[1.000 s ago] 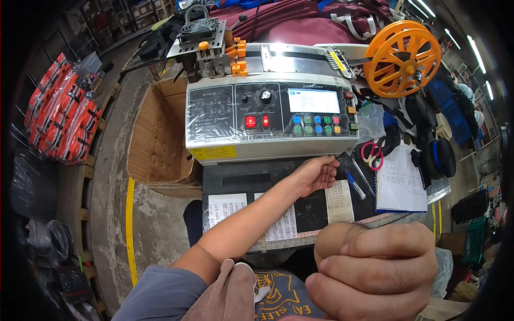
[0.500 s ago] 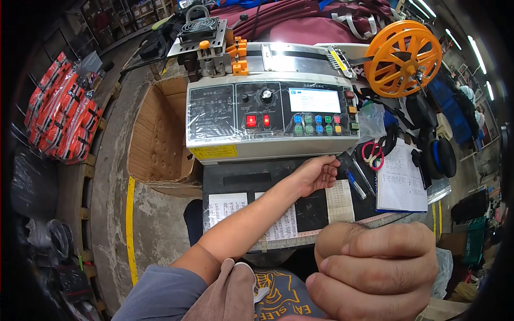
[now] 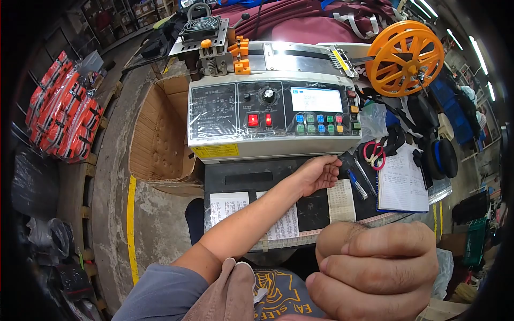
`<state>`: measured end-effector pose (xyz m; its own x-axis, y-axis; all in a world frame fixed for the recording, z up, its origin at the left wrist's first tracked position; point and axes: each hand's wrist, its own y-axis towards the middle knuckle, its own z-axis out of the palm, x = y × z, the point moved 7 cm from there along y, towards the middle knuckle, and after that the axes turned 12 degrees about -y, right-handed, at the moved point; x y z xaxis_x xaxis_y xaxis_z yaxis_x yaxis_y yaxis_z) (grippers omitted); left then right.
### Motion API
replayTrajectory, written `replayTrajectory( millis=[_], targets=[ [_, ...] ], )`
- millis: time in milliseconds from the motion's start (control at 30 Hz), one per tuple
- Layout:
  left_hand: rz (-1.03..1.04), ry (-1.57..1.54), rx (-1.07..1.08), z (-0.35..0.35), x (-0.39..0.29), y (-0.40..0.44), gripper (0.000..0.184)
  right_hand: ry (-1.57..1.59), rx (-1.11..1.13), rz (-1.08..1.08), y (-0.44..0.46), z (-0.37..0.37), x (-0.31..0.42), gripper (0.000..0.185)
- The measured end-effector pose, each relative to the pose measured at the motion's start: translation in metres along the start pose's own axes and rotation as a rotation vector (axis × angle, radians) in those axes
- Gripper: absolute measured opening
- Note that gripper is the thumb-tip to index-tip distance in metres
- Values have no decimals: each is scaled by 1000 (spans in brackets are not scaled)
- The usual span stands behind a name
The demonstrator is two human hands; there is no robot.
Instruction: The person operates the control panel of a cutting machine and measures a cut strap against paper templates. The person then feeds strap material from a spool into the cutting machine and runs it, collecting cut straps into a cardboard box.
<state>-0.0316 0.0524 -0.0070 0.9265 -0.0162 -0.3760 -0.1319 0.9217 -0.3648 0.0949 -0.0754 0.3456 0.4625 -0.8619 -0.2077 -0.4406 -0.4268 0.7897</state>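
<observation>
My left hand [image 3: 319, 175] rests on the dark table in front of the machine [image 3: 273, 144], its fingers loosely curled and nothing visible in them. It lies just above a printed paper strip [image 3: 341, 200], left of some pens [image 3: 357, 184]. Close to the camera, my right hand [image 3: 380, 270] is curled into a fist, and whatever it may hold is hidden. The machine has a lit screen [image 3: 316, 100], two red-lit switches [image 3: 253, 120], coloured buttons and a dial [image 3: 269, 95]. Written sheets [image 3: 228, 204] lie under and beside my left forearm.
An orange reel [image 3: 405, 59] stands at the machine's right. Pink-handled scissors [image 3: 374, 155] lie by an open notebook [image 3: 401, 182]. A cardboard box [image 3: 155, 139] stands at the left, with wrapped orange bundles [image 3: 67, 115] on a pallet beyond. Maroon fabric [image 3: 321, 27] is heaped behind.
The camera view has shifted very slightly, and the text on the screen looks different. Both hands keep the same pose and place.
</observation>
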Motion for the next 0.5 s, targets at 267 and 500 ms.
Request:
replayTrajectory(
  millis=[267,500],
  targets=[
    [1,-1,-6,0,0,0,25,23,-21,-39,1,1,0,49],
    [-1,-2,-7,0,1,0,25,10,-38,27,1,2,1,49]
  ],
)
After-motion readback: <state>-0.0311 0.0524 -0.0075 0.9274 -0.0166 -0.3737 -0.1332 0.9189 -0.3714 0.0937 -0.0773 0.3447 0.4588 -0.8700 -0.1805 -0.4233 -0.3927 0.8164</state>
